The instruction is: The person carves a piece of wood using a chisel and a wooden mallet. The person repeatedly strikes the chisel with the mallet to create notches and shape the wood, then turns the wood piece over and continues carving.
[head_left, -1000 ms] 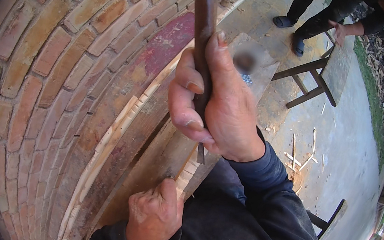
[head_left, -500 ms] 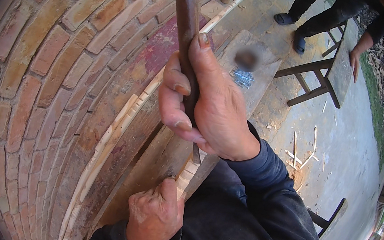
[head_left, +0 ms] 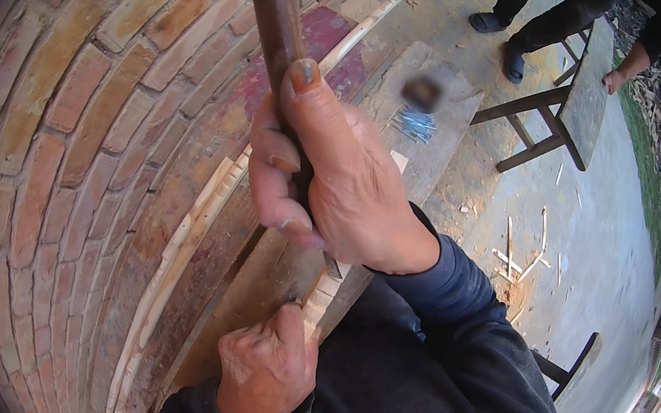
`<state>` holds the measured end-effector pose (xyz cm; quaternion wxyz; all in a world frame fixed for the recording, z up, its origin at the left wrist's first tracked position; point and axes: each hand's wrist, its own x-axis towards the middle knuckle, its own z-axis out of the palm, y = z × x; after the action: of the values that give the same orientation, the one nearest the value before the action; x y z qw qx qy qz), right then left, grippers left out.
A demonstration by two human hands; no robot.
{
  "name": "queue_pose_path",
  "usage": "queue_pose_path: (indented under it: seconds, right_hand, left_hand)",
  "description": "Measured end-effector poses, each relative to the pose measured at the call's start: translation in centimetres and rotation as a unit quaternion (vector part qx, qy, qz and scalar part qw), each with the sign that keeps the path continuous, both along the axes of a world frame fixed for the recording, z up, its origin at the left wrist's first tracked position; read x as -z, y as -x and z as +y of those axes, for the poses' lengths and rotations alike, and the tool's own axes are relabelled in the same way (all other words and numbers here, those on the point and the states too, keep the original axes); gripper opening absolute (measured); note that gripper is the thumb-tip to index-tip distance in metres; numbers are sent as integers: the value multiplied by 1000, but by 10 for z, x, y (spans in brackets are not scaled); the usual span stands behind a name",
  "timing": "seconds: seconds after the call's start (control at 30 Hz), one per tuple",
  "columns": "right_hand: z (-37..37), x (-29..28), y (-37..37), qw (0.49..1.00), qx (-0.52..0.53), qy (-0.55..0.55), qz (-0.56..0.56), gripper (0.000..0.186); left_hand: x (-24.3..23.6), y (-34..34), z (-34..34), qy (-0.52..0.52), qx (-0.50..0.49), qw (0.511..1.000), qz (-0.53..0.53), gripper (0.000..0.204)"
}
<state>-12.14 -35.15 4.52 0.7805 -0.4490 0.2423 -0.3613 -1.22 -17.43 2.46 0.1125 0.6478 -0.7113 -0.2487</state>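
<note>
My right hand [head_left: 350, 184] is wrapped around the dark wooden handle [head_left: 277, 13] of a chisel. The handle leans up and away to the left; the flat metal blade [head_left: 333, 267] comes out below the fist and meets a pale wooden strip [head_left: 321, 298] cut with crosswise notches. Lower down, my left hand [head_left: 268, 362] is closed around the near part of this strip, holding it on the worn plank bench [head_left: 248, 313]. Left of both hands lies a second, long pale strip [head_left: 176, 252], also notched.
A brick wall [head_left: 57, 168] borders the bench on the left. Silvery nails [head_left: 416, 125] and a blurred brown object [head_left: 422, 93] lie on a board [head_left: 459, 106] beyond my right hand. Wood offcuts [head_left: 522, 259] litter the floor. Another person's hand [head_left: 614, 81] touches a wooden bench [head_left: 586, 99].
My right hand has shifted a little to the left, tilting the chisel handle further left. My left hand has barely moved. The other person's hand has shifted slightly on their bench.
</note>
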Motion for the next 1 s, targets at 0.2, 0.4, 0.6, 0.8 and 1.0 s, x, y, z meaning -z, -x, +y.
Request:
queue_pose_path:
  seconds: [0.2, 0.4, 0.6, 0.8, 1.0]
  right_hand:
    - [7, 3, 2, 997, 47, -43, -53, 61]
    - [19, 3, 0, 997, 68, 41, -20, 58]
    - [12, 0, 21, 979, 146, 12, -138, 70]
    - [13, 6, 25, 988, 76, 2, -132, 74]
    - [10, 3, 16, 994, 70, 7, -89, 76]
  left_hand:
    - [0, -3, -3, -9, 13, 1000, -18, 24]
    - [1, -6, -4, -9, 17, 1000, -16, 22]
    - [-2, -2, -2, -11, -20, 997, -74, 23]
    - [-1, -1, 0, -8, -39, 999, -30, 30]
    - [-7, 0, -3, -10, -25, 998, -49, 27]
